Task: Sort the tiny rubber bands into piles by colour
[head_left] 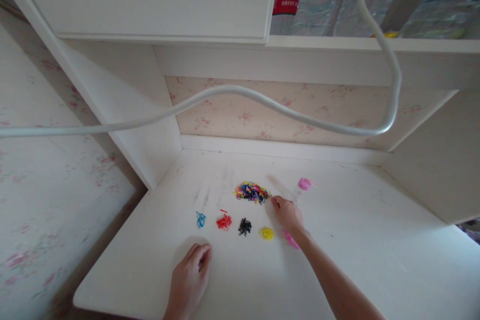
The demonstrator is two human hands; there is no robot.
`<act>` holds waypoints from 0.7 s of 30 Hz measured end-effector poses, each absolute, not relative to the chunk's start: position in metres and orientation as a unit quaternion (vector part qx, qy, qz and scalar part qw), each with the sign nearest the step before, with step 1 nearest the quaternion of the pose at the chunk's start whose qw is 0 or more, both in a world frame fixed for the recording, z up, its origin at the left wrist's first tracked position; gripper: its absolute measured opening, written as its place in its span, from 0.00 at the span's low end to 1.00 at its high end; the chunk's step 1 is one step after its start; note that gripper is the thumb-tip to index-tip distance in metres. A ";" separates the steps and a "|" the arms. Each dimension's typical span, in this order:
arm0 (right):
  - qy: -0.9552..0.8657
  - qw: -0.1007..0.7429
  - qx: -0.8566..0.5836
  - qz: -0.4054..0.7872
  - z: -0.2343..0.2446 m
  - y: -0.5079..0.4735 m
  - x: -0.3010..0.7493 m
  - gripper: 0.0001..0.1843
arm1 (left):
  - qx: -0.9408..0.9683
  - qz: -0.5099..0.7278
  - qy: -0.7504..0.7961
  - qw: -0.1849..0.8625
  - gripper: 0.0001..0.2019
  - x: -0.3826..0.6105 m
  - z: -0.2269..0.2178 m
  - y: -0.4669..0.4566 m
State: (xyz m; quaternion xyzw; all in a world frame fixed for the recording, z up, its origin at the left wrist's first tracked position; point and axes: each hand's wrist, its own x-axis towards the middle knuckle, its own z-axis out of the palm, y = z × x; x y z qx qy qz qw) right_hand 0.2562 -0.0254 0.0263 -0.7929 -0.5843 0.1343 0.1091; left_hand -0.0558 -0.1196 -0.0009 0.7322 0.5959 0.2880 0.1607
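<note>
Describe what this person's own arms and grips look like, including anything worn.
The left grip and right grip are bare, ungloved hands; no ring, watch or bracelet can be made out. The right forearm shows no sleeve, and the left wrist is uncovered too. No markings are discernible. A white cable crosses higher in the picture, apart from both arms.

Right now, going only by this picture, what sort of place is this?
Probably a room in a home: there is a white desk, flowered wallpaper behind it, and plastic bottles stored above.
</note>
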 end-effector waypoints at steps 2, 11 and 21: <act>-0.580 0.119 -0.795 0.135 0.028 -0.030 0.257 0.20 | 0.734 0.291 0.592 0.160 0.10 -0.056 -0.001 -0.120; -0.668 0.161 -0.703 0.185 0.054 -0.060 0.181 0.18 | 0.733 0.280 0.596 0.174 0.10 -0.054 -0.001 -0.121; -0.779 0.084 -0.605 0.140 0.062 -0.044 0.058 0.18 | 0.733 0.293 0.593 0.163 0.11 -0.058 0.001 -0.122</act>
